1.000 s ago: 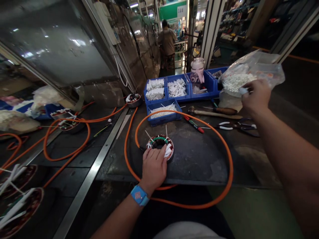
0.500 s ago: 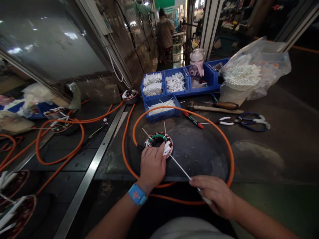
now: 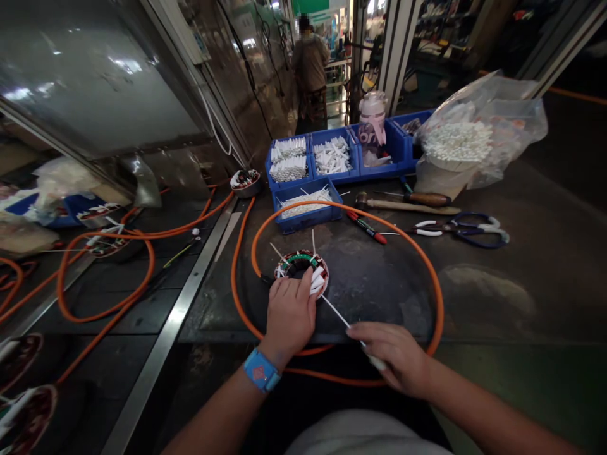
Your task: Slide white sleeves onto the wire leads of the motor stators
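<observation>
While the left hand (image 3: 290, 313) is pressing down on the near edge of the round motor coil (image 3: 301, 265) at the centre of the frame, its fingers are lying flat and curled around nothing. Lower right of it, the right hand (image 3: 396, 357) is pinching the near end of a thin white strip (image 3: 337, 314), fingers closed on it. That strip's long axis is running diagonally up-left, its far tip meeting the coil just beside the left fingertips. An orange cable (image 3: 429, 278) is looping around both on the table (image 3: 497, 291).
</observation>
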`<state>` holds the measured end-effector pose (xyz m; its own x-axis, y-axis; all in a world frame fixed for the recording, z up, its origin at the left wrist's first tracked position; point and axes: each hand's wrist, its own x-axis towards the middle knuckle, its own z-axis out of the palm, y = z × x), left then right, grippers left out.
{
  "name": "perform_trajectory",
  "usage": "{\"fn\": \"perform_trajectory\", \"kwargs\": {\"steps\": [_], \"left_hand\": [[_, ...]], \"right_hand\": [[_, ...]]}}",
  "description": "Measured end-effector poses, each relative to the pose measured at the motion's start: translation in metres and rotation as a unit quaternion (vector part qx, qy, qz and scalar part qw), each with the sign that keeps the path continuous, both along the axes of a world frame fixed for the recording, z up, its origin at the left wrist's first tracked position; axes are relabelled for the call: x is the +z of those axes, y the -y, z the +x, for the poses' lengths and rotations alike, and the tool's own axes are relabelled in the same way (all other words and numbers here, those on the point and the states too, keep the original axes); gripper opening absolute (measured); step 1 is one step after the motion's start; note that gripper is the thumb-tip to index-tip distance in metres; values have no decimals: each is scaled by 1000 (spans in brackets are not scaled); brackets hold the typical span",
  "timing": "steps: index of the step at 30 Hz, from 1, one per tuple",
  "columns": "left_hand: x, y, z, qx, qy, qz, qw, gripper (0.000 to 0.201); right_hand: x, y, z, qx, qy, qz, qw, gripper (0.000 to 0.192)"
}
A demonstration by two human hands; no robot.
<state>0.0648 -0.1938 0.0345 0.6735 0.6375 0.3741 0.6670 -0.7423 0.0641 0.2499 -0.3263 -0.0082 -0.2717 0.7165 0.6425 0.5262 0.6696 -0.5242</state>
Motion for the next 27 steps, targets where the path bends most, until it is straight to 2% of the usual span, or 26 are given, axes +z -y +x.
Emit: {"fn": "perform_trajectory", "kwargs": {"steps": [3,5,8,10,12,14,21,23,25,27], "left_hand": [[-2,3,1,7,70,-23,997,59],[-2,4,2,17,143,-44,989,63],[-3,5,0,4,186,-69,980,43],[-3,4,-1,-16,186,-73,980,30],[-3,3,-2,-26,192,-72,978,27],[-3,2,-2,-29,200,-68,977,27],[-4,3,-1,-26,202,-69,977,28],[-4,3,-1,-27,202,-65,977,28],[-5,2,-1,-29,200,-60,978,28],[-5,1,-2,-30,195,-57,979,29]], "right_hand": [[6,-31,-15,-18,-36,-50,998,24],[9,-54,-24,-46,-115,-123,985,19],[12,-78,-33,-79,-278,-260,921,7],[12,-84,-34,-65,-361,-319,874,16],[12,-83,-33,-46,-405,-344,846,24],[12,-80,-32,-40,-420,-356,834,27],[15,-88,-33,-53,-424,-388,817,26],[16,-95,-36,-63,-407,-396,821,24],[19,-99,-36,-92,-359,-388,844,20],[24,-102,-34,-126,-260,-349,892,13]]}}
